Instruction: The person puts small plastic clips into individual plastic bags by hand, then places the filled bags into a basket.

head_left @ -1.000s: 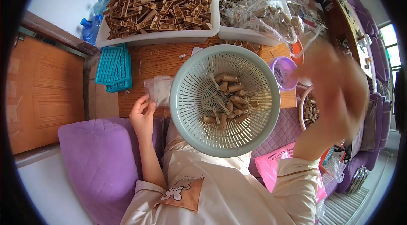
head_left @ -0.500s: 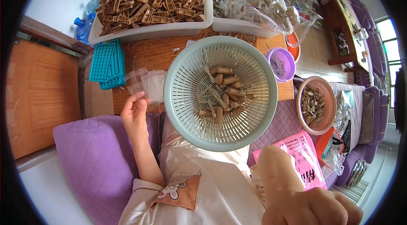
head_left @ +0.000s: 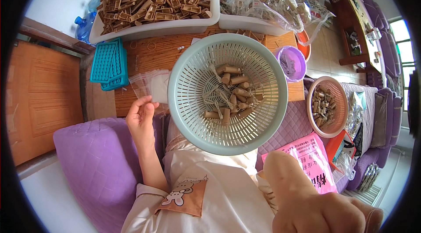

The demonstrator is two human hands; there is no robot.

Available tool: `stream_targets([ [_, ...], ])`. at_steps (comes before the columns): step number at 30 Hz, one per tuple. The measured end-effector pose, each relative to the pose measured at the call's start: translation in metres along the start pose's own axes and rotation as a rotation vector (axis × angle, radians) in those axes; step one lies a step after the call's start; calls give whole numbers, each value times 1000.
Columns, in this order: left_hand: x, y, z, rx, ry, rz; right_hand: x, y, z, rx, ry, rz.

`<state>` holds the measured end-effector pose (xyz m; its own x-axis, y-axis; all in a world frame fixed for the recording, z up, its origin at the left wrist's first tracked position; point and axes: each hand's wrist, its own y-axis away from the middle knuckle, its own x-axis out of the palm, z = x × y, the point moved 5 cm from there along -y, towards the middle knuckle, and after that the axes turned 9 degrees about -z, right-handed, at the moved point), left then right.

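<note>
Wooden table [head_left: 158, 53]: left hand [head_left: 141, 116] open on clear bags [head_left: 151, 84]; right hand [head_left: 315, 202] cropped, grip unclear.

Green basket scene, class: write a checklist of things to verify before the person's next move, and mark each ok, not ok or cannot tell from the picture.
1. Green basket sits level on the lap and table edge: ok.
2. Brown tubes and cord lie inside the basket, none spilled over its rim: ok.
3. Left hand touches the clear bags: ok; a firm grip: cannot tell.
4. Right hand is empty: cannot tell, it is near the lens and its palm is hidden.
5. Right hand is clear of the basket: ok.
6. Purple cup stands upright beside the basket: ok.
</note>
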<state>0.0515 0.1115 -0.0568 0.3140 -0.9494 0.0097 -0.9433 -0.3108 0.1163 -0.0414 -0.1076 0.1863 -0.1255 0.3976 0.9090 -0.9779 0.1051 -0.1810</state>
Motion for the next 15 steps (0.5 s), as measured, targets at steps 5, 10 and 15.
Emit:
stream_targets([
  [5, -6, -1, -1, 33, -20, -36, 12, -1, -2, -160, 78, 29],
  [10, 1, 1, -3, 50, -27, -18, 6, -7, -9, -367, 123, -372],
  [15, 12, 0, -4, 65, -34, -6, -5, -5, 5, -936, -269, 559],
])
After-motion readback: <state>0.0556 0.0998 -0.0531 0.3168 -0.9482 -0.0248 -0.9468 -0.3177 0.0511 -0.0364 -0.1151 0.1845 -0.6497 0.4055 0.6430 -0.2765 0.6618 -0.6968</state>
